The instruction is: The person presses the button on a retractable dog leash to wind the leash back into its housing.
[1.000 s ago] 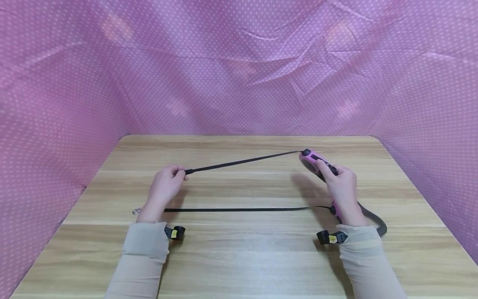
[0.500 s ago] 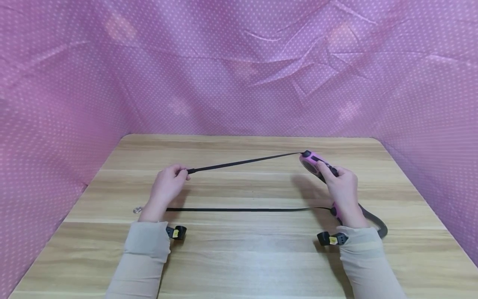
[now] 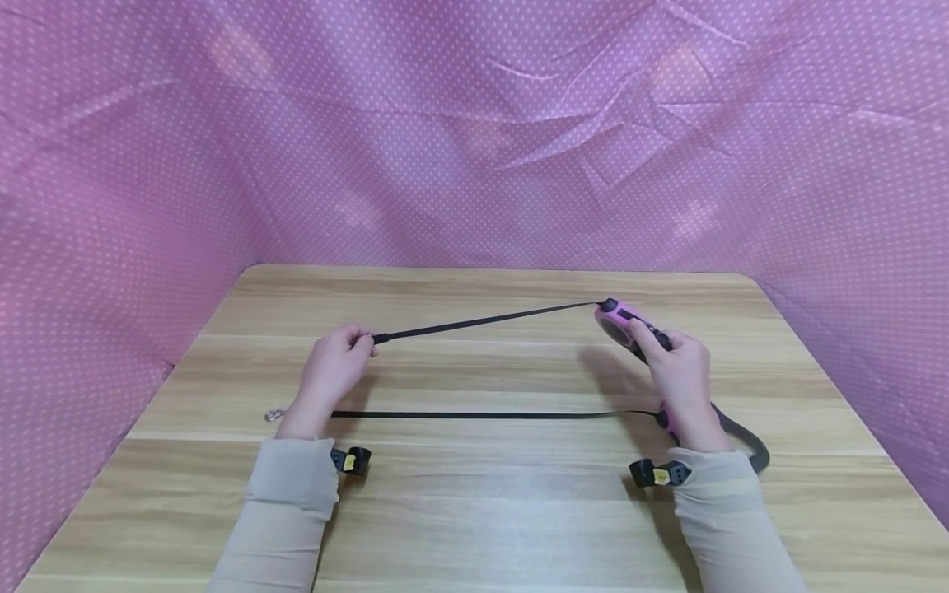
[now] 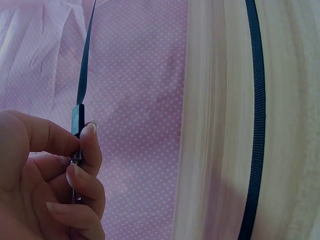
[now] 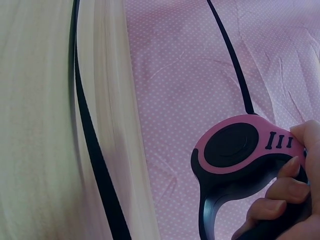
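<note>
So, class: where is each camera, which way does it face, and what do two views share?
Head: on the head, facing forward and down; shows table, left hand, right hand, sleeves.
Left wrist: worn there, facing the fingers holding a strap's end.
Right wrist: worn there, facing the fingers gripping a leash.
Both wrist views share pink cloth and table.

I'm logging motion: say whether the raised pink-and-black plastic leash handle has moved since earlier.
No; the raised leash handle shows no clear shift either way against the pale wooden tabletop's far edge.

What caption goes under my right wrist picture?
Right hand grips a pink and black leash handle, black strap stretching away.
</note>
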Demonstrator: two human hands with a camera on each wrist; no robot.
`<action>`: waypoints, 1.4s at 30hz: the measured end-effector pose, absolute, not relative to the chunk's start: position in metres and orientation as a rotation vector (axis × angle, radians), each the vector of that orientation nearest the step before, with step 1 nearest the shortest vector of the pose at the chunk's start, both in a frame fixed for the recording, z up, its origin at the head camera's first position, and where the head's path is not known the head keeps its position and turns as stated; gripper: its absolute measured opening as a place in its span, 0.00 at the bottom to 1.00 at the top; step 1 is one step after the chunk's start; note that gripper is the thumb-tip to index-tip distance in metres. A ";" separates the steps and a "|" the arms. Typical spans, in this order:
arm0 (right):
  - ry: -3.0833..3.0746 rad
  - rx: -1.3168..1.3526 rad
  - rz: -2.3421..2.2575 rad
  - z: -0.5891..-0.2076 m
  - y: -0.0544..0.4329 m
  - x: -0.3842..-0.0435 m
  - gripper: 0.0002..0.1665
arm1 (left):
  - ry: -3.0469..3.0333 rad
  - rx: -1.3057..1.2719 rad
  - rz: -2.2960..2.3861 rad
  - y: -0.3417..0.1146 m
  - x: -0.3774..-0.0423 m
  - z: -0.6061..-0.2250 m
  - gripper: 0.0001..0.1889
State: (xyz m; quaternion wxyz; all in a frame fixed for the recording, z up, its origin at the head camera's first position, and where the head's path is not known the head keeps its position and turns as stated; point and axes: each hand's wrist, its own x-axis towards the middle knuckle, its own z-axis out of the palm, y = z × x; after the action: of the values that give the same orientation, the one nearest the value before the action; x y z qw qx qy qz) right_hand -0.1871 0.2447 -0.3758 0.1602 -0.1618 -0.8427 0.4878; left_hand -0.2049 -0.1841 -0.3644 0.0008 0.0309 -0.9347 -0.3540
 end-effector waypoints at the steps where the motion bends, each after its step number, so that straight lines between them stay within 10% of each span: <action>1: -2.406 -0.464 1.391 -0.376 0.245 -0.187 0.38 | -2.936 0.099 -1.115 -0.184 -0.205 -0.364 0.20; 42: -2.481 -0.351 1.279 -0.376 0.241 -0.190 0.33 | -2.933 0.093 -1.140 -0.178 -0.204 -0.361 0.20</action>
State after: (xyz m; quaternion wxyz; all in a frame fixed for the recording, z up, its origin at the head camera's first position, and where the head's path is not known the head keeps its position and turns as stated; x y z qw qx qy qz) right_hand -0.1898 0.2411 -0.3759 0.1635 -0.1232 -0.8699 0.4486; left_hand -0.2040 -0.1779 -0.3607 -0.0033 0.0296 -0.9317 -0.3621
